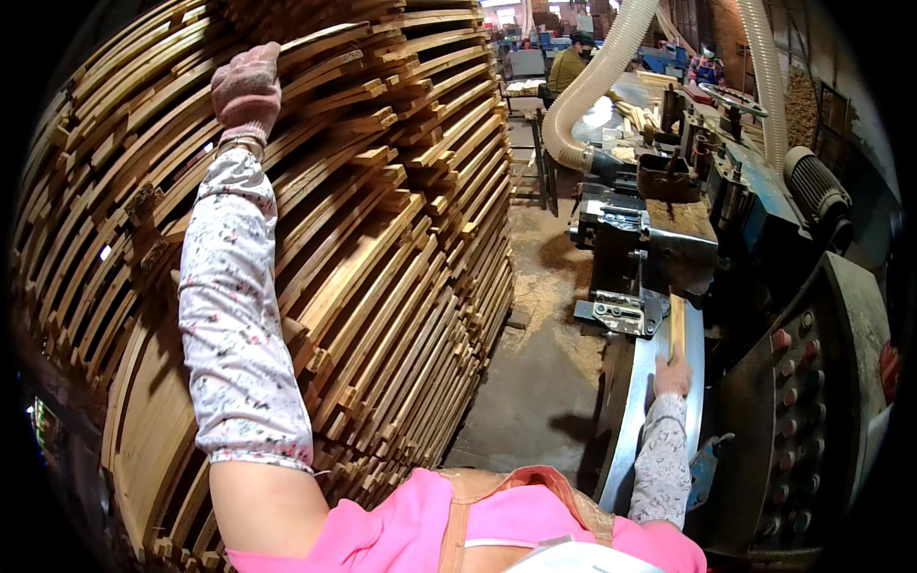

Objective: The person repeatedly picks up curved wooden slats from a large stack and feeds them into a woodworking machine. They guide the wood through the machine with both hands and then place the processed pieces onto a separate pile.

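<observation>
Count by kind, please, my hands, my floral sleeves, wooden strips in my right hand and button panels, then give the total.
Left hand and right hand: 2
Left floral sleeve and right floral sleeve: 2
Wooden strip in right hand: 1
Button panel: 1
Total: 6

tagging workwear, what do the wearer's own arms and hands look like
The left hand wears a dusty-pink knit glove; the right hand seems gloved too. The left sleeve is white with a small floral print and gathered hem; the right sleeve is pale and patterned.
</observation>
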Available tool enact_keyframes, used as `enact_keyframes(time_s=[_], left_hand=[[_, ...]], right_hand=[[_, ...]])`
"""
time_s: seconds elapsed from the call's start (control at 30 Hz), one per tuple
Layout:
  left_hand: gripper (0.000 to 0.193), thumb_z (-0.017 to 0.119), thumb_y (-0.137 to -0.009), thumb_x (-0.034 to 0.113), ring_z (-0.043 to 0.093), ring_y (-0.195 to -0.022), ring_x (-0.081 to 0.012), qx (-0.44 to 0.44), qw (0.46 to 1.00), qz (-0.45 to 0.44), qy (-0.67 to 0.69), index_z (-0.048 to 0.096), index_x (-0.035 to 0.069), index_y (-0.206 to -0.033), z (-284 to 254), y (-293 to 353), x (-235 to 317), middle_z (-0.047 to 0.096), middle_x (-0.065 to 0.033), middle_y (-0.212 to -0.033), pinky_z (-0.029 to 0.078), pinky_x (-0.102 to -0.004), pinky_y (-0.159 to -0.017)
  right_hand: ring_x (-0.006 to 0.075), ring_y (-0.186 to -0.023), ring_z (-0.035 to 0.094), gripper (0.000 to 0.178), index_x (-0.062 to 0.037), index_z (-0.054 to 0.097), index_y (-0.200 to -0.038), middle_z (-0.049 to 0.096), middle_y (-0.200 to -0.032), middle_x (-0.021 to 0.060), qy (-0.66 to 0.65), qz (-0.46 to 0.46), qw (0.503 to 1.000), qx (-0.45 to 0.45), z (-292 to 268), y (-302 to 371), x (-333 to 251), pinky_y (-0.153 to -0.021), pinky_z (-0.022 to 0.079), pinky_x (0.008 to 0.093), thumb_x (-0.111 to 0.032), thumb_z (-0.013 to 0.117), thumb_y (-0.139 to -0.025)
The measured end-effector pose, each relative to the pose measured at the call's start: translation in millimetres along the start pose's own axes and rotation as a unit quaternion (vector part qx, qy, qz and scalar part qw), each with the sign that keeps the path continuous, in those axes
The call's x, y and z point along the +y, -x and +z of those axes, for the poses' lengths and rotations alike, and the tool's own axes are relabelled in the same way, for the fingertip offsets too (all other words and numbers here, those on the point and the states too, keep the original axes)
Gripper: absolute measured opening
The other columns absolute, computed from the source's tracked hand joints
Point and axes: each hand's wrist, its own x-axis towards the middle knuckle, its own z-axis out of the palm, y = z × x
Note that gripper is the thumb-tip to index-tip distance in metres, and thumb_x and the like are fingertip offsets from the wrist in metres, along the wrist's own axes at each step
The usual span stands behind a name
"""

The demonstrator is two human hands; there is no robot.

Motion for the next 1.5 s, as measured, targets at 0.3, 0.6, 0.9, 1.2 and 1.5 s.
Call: enact_keyframes(time_s=[0.3, 0.6, 0.9, 1.2, 1.5], left_hand=[[0.036, 0.06, -0.101, 0.033, 0.066, -0.113, -0.0283, 0.114, 0.779, 0.347, 0.509, 0.065, 0.01, -0.129, -87.5, 31.4, 182.9, 0.071, -0.0111, -0.119, 0.052, -0.0429, -0.1], [0.046, 0.064, -0.094, 0.029, 0.049, -0.144, -0.0264, 0.18, 0.686, 0.561, 0.427, 0.063, 0.025, -0.141, -207.2, 143.7, 367.8, 0.061, -0.0021, -0.146, 0.032, -0.0533, -0.125], [0.068, 0.065, -0.097, 0.05, 0.037, -0.153, -0.0282, -0.124, 0.808, 0.453, 0.356, 0.047, 0.022, -0.156, -87.4, 123.8, 310.8, 0.046, -0.0076, -0.161, 0.022, -0.0516, -0.129], [0.059, 0.071, -0.097, 0.045, 0.062, -0.127, -0.0343, 0.219, 0.91, -0.037, 0.349, 0.056, 0.015, -0.146, 14.5, 11.3, 119.9, 0.067, -0.0124, -0.134, 0.052, -0.0462, -0.105], [0.046, 0.062, -0.096, 0.028, 0.066, -0.126, -0.0392, -0.437, 0.855, -0.273, -0.061, 0.067, 0.014, -0.139, 94.0, 21.6, 2.2, 0.069, -0.0163, -0.138, 0.057, -0.0548, -0.1]], right_hand=[[0.0396, -0.136, 0.055, 0.086, -0.0057, 0.054, -0.151, 0.06, -0.146, 0.0203, -0.16, -0.533, 0.805, 0.205, -125.1, 103.9, -195.5, -0.115, 0.042, 0.0503, -0.048, 0.085, -0.083], [0.0423, -0.104, 0.064, 0.055, -0.0047, 0.061, -0.137, 0.069, -0.113, 0.0218, -0.11, -0.272, 0.948, 0.127, -51.8, 235.4, -12.6, -0.09, 0.052, 0.0509, -0.016, 0.074, -0.084], [0.0356, -0.126, 0.055, 0.055, -0.0199, 0.054, -0.148, 0.058, -0.141, 0.0127, 0.243, 0.018, 0.961, 0.13, -19.2, 263.0, 93.9, -0.099, 0.049, 0.0525, -0.034, 0.066, -0.096], [0.0365, -0.131, 0.054, 0.065, -0.0222, 0.046, -0.156, 0.059, -0.144, 0.0135, 0.171, -0.035, 0.97, 0.17, 31.5, 25.7, 58.7, -0.11, 0.047, 0.0475, -0.03, 0.07, -0.096], [0.0437, -0.114, 0.059, 0.058, -0.0074, 0.058, -0.143, 0.06, -0.139, 0.0223, 0.205, -0.054, 0.971, 0.111, -28.9, 286.4, 118.6, -0.096, 0.049, 0.0544, -0.018, 0.072, -0.087]])
